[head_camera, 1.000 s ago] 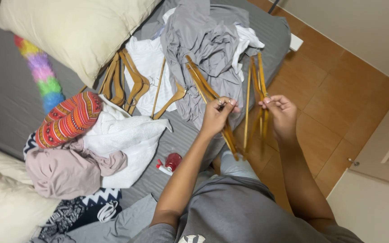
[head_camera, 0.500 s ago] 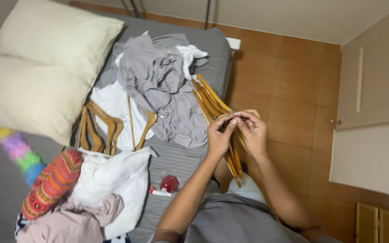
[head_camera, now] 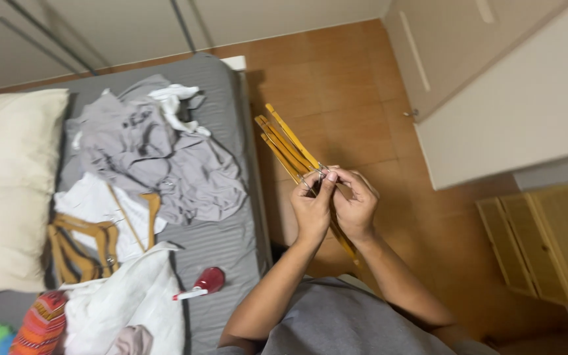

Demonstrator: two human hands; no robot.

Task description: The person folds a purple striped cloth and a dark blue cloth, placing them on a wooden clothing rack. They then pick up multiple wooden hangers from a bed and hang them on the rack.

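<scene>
My left hand and my right hand are pressed together in front of my chest, both gripping a bundle of wooden clothes hangers at their metal hooks. The hanger arms fan out up and to the left over the bed edge and the floor; one end pokes out below my hands. More wooden hangers lie on the grey bed among white clothes. A heap of grey garments sits further up the bed.
A cream pillow lies at the left. A small red-capped tube lies on the bed by a white garment and a striped orange cloth. Cupboard doors and a slatted wooden unit stand right of the brown floor.
My hands have come together on the hangers, gathered from two bunches into one. The view has swung right, from the bed toward the floor and cupboard.
</scene>
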